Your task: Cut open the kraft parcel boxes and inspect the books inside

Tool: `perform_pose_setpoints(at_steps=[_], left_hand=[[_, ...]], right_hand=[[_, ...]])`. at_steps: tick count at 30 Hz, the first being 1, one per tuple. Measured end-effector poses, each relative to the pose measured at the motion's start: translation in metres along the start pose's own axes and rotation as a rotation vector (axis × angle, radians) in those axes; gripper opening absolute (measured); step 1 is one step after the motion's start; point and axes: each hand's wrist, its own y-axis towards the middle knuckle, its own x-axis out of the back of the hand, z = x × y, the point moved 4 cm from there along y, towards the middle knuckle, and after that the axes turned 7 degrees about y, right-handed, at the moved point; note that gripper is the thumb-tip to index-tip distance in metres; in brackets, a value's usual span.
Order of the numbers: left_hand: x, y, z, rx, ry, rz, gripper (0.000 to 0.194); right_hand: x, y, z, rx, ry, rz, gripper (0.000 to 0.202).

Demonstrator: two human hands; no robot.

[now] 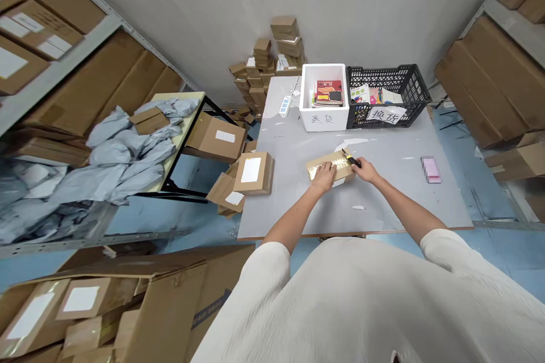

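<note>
A small cardboard box [317, 164] with shiny clear tape on its top lies on the grey table in the head view. My left hand [325, 176] holds it from the near side, fingers over the taped top. In my right hand [365, 171] is a box cutter [351, 159] with a black and yellow handle, closed in my fingers. Its front end points up and left over the right part of the box. Whether the blade touches the cardboard cannot be made out. A white label shows partly on the box's near side.
Behind the box stand a white foam bin [324, 120] and a black plastic crate [385, 106], both holding books. A labelled carton [254, 173] sits at the table's left edge. A pink phone-like object [431, 170] lies right. A power strip [285, 106] lies back left.
</note>
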Motion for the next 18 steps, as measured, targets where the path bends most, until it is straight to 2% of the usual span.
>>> perform_pose_setpoints(at_steps=[3, 7, 9, 13, 16, 18], left_hand=[[0.005, 0.001, -0.002, -0.018, -0.015, -0.016, 0.071], [0.007, -0.001, -0.015, -0.08, -0.006, -0.03, 0.068], [0.006, -0.002, -0.022, -0.106, 0.016, -0.037, 0.064], [0.004, 0.0, -0.029, -0.098, 0.057, -0.023, 0.059], [0.005, 0.005, -0.032, -0.079, 0.069, -0.004, 0.066], [0.005, 0.008, -0.033, -0.064, 0.074, 0.015, 0.07]], right_hand=[[-0.007, -0.017, -0.001, -0.042, 0.057, 0.002, 0.029], [-0.02, -0.039, -0.006, -0.101, 0.267, 0.056, 0.025], [-0.02, -0.045, -0.012, -0.138, 0.373, 0.095, 0.025], [0.004, -0.046, -0.026, -0.166, 0.379, 0.114, 0.024], [0.029, -0.042, -0.032, -0.113, 0.305, 0.174, 0.028], [0.045, -0.039, -0.034, -0.078, 0.263, 0.209, 0.024]])
